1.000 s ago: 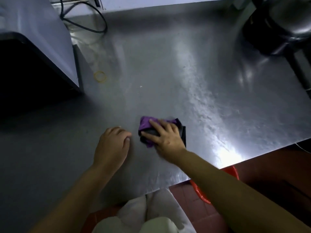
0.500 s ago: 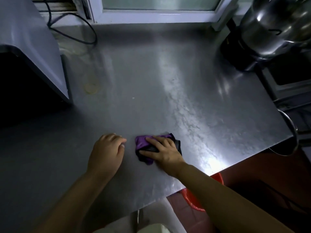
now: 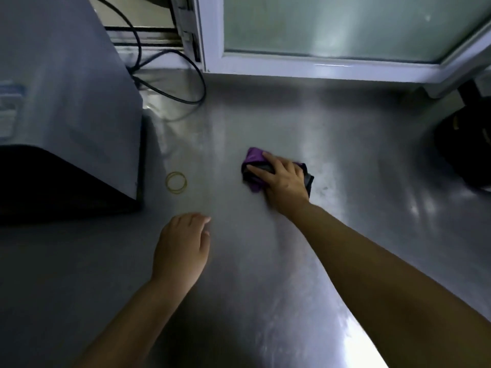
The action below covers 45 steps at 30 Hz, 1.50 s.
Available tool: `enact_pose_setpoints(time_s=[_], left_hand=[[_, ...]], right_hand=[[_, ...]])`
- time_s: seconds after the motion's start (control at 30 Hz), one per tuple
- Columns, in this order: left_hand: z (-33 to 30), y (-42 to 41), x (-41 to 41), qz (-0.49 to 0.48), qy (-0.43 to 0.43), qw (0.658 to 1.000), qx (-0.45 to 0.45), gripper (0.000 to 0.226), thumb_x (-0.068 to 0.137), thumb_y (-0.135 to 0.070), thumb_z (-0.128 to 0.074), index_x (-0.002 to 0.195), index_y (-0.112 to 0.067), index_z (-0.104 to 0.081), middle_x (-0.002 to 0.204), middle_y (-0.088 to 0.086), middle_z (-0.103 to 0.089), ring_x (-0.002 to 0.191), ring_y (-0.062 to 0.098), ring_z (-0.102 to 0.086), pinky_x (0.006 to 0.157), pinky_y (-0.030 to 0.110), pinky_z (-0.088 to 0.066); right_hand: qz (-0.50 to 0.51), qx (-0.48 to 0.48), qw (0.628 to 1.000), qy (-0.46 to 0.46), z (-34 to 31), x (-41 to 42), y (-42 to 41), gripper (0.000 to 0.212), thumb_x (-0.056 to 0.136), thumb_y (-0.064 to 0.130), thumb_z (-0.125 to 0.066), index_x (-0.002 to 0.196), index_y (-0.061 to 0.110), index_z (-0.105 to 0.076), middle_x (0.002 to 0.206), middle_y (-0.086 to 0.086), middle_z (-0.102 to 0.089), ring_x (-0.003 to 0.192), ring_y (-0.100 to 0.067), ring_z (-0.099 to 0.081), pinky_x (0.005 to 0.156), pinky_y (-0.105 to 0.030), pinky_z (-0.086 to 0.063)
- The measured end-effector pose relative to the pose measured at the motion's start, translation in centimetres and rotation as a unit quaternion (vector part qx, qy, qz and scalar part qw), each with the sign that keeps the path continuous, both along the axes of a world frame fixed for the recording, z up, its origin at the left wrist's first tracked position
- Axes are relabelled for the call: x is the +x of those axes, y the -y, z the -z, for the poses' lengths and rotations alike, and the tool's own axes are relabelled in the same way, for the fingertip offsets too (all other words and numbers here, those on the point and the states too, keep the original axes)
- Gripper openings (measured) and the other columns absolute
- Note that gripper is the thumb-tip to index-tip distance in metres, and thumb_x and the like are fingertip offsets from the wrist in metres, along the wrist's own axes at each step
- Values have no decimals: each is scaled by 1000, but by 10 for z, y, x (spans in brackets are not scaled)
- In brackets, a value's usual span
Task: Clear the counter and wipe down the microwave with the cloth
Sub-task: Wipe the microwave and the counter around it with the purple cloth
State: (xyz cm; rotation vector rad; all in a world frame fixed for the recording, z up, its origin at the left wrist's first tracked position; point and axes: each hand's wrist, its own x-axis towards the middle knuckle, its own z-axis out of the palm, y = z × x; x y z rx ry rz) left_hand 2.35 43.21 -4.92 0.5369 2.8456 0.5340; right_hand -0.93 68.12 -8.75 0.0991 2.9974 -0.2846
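Steel counter (image 3: pixel 345 160): right hand (image 3: pixel 285 181) presses cloth (image 3: pixel 252 166).

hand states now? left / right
Left hand: open, flat on the counter, holding nothing.
Right hand: open, fingers pressing the purple cloth onto the counter.

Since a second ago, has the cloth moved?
Yes. The cloth under the right hand slid away from the counter's near edge, toward the window frame.
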Motion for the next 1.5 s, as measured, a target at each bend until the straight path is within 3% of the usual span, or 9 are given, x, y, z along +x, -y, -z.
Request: enact_pose_setpoints(time_s=[0.23, 0.43, 0.6, 0.7, 0.9, 1.13, 1.27, 1.4, 1.5], left_hand=[[11, 2, -46, -58, -4, 997, -46, 34, 83, -17, -62, 117, -11, -60, 112, 10, -62, 102, 29, -56, 84, 39, -47], [26, 14, -65, -52, -19, 994, -96, 46, 81, -17, -62, 125, -9, -52, 124, 11, -58, 108, 31, -52, 90, 42, -44], [31, 16, -68, -40, -41, 990, -125, 45, 81, -14, -61, 125, -7, -54, 123, 11, -58, 106, 33, -52, 88, 42, -44], [33, 19, -70, -29, -68, 990, -123, 37, 79, -8, -62, 115, -8, -60, 111, 11, -63, 99, 32, -53, 83, 40, -46], [30, 26, -70, -12, -89, 991, -97, 28, 78, 0, -61, 104, -7, -65, 100, 12, -65, 93, 34, -55, 74, 37, -49], [30, 32, -61, -1, -97, 993, -73, 23, 82, 2, -53, 100, -4, -65, 103, 15, -65, 91, 34, -56, 76, 39, -47], [25, 38, -57, 9, -105, 992, -68, 13, 75, 4, -62, 83, -4, -67, 87, 14, -66, 80, 32, -58, 63, 36, -49], [21, 44, -59, -6, -64, 996, -59, 12, 70, 0, -72, 72, -8, -65, 75, 11, -61, 77, 31, -57, 53, 32, -47], [23, 41, -66, -31, -30, 998, -49, 19, 67, -5, -76, 65, -12, -59, 72, 7, -56, 77, 29, -55, 48, 29, -40]], right_hand=[[-6, -5, 1000, -23, 5, -115, -19, 54, 92, 20, -47, 134, 51, -36, 154, 2, -20, 137, -31, -20, 109, -46, -16], [-39, -15, 999, -8, 8, -161, 26, 54, 91, 22, -46, 136, 50, -34, 155, 0, -18, 136, -33, -21, 109, -47, -15], [-114, -29, 993, -28, 9, -122, 49, 50, 90, 27, -48, 133, 50, -39, 153, 4, -23, 135, -27, -23, 105, -45, -17], [-144, -51, 988, -5, 9, -79, 53, 48, 90, 30, -49, 131, 52, -40, 153, 6, -24, 135, -25, -23, 104, -45, -17], [-148, -70, 986, 42, 6, 25, 74, 46, 87, 38, -32, 128, 52, -44, 149, 3, -35, 131, -31, -35, 98, -51, -30], [-171, -80, 982, -24, 5, 116, 94, 60, 74, 24, -71, 123, 48, -48, 141, 2, -47, 121, -27, -41, 89, -50, -40], [-149, -60, 986, -40, 2, 109, 86, 66, 70, 18, -74, 122, 48, -49, 138, 2, -50, 112, -30, -52, 82, -48, -44], [-53, -62, 995, -61, 3, 57, 69, 75, 62, 7, -74, 122, 45, -50, 135, -4, -53, 110, -29, -47, 82, -50, -42], [-25, -58, 996, -56, 3, 2, 58, 65, 71, 7, -69, 124, 42, -54, 140, -5, -48, 113, -38, -49, 88, -52, -37]])
